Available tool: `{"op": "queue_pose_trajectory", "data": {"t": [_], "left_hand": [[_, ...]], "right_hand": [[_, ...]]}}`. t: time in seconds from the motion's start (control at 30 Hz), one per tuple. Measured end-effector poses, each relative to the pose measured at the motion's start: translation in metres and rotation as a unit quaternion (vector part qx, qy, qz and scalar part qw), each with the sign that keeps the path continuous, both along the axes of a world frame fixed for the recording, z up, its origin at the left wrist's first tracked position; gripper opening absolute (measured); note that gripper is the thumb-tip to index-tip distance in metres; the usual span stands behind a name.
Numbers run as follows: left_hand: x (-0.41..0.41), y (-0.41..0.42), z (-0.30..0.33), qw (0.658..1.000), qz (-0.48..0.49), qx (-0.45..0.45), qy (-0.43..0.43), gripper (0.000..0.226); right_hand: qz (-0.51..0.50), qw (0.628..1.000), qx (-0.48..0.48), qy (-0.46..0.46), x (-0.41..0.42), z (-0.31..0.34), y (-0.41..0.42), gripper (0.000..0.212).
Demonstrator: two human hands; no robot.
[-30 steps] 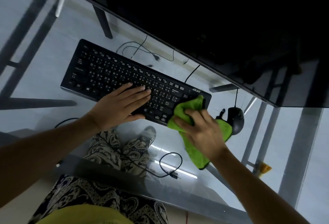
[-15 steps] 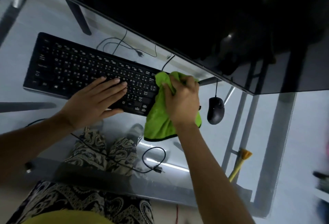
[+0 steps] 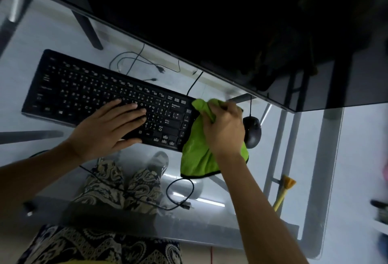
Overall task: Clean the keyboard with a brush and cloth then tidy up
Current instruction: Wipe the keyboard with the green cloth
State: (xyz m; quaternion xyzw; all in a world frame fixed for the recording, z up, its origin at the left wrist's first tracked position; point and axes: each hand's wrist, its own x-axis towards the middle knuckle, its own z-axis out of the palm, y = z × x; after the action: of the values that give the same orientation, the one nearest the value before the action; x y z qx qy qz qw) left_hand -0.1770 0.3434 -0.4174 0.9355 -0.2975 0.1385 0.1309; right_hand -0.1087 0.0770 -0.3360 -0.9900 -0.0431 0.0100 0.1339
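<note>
On the glass desk (image 3: 63, 37), keyboard (image 3: 84, 93) runs lengthwise left-to-right, far-left to near-right.

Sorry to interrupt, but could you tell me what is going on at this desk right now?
A person is cleaning a black keyboard on a glass desk. The left hand lies flat on the keys, fingers straight, steadying it. The right hand grips a green cloth against the keyboard's right end, with the rest of the cloth hanging off onto the glass. A black mouse sits just right of that hand. No brush is in view.
</note>
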Motion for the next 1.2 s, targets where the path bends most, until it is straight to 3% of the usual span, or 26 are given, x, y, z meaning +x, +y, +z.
{"op": "queue_pose_trajectory", "data": {"t": [0.13, 0.3, 0.37, 0.5, 0.7, 0.8, 1.0, 1.2], "left_hand": [[-0.001, 0.001, -0.004, 1.000, -0.007, 0.003, 0.008, 0.052], [-0.001, -0.001, -0.003, 1.000, 0.000, 0.000, 0.009, 0.053], [0.000, -0.001, -0.003, 1.000, -0.001, 0.000, 0.005, 0.052], [0.001, 0.000, -0.003, 1.000, 0.008, 0.013, -0.005, 0.052], [-0.002, -0.001, -0.003, 1.000, 0.012, 0.010, 0.003, 0.052], [-0.001, 0.000, -0.004, 1.000, 0.010, 0.014, 0.000, 0.051], [0.000, 0.000, -0.003, 1.000, 0.013, 0.009, 0.009, 0.052], [-0.001, -0.002, -0.003, 1.000, 0.010, 0.011, 0.005, 0.052]], "right_hand": [[0.115, 0.993, -0.023, -0.003, 0.010, -0.003, 0.017, 0.030], [-0.009, 0.998, -0.057, 0.003, 0.003, -0.012, -0.062, 0.026], [-0.012, 0.996, -0.086, -0.004, -0.003, -0.017, -0.060, 0.022], [-0.040, 0.998, -0.026, -0.038, 0.014, -0.014, -0.037, 0.027], [0.055, 0.997, -0.031, -0.051, -0.035, -0.026, -0.048, 0.041], [0.080, 0.996, -0.023, -0.033, -0.078, -0.027, -0.063, 0.036], [0.058, 0.993, -0.061, -0.088, -0.013, -0.020, -0.044, 0.036], [0.136, 0.988, -0.036, -0.057, -0.071, -0.028, -0.067, 0.035]]}}
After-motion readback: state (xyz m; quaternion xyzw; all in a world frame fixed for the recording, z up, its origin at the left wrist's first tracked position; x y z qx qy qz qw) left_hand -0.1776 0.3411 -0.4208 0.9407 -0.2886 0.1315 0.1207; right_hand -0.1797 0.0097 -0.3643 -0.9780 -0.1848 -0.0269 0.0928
